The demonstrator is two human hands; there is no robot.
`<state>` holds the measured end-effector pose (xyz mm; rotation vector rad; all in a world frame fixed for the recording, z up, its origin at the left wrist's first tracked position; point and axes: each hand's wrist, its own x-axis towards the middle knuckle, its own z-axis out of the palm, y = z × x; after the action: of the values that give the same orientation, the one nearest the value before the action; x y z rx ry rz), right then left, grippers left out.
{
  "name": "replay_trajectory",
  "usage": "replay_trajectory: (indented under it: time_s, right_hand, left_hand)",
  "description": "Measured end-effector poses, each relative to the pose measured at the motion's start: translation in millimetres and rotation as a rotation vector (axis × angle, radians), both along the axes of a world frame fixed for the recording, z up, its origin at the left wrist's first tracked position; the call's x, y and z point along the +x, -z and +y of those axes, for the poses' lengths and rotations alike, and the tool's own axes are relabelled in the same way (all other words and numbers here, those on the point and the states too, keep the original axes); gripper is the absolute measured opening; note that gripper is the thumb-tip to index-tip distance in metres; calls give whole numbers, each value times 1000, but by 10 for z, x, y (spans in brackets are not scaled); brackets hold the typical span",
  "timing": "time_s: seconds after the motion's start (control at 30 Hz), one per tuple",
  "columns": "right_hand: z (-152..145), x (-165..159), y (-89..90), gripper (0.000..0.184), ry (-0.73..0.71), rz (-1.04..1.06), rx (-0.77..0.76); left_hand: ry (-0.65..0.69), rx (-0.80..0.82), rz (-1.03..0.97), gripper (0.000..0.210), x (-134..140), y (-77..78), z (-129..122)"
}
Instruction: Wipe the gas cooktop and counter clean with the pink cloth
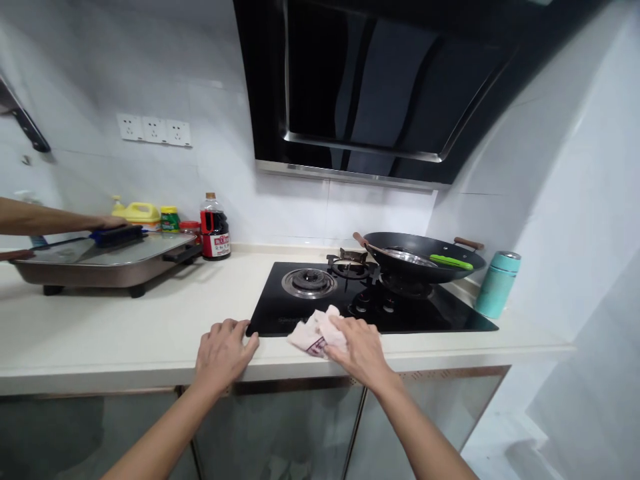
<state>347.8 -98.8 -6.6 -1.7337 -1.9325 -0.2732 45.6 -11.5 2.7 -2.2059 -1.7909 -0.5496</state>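
Under the fingers of my right hand (359, 347) is a crumpled pale pink cloth (319, 333) with a dark purple print. It lies across the front edge of the black glass gas stove (295, 320) and the countertop strip before it. My left hand (225, 352) rests on the white countertop (165, 327) just off the stove's left front corner, fingers lying on the surface with the thumb apart. On the stove, the left burner (310, 281) is bare, its pan support standing behind it near the wall. A black wok (425, 257) sits over the right burner.
A green-handled utensil (451, 262) lies in the wok. Right of the stove stands a turquoise bottle (497, 285). At left, another person's hand (114, 221) holds a blue brush (119, 235) on a lidded electric pan (95, 270). A sauce bottle (215, 230) stands nearby; a range hood (360, 87) hangs overhead.
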Motion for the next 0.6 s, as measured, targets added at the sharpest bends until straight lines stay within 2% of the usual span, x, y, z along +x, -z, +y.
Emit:
replay_trajectory:
  time_s: [0.07, 0.17, 0.3, 0.43, 0.5, 0.6]
  right_hand:
    - [-3, -34, 1, 43, -52, -27, 9]
    - [-38, 304, 37, 31, 9, -55, 3]
    - [-132, 1219, 118, 29, 329, -117, -40]
    - [-140, 2012, 104, 39, 651, -149, -124]
    - [-47, 2211, 35, 46, 751, -115, -174]
    - [208, 2278, -104, 51, 873, 6, -204]
  left_hand:
    - [4, 0, 11, 48, -12, 0, -6]
    - [14, 4, 19, 47, -33, 10, -1]
    - [18, 5, 14, 49, -42, 29, 17]
    - [11, 20, 5, 47, -32, 48, 33]
    - [5, 21, 1, 46, -29, 55, 39]
    - [6, 15, -3, 46, -26, 56, 40]
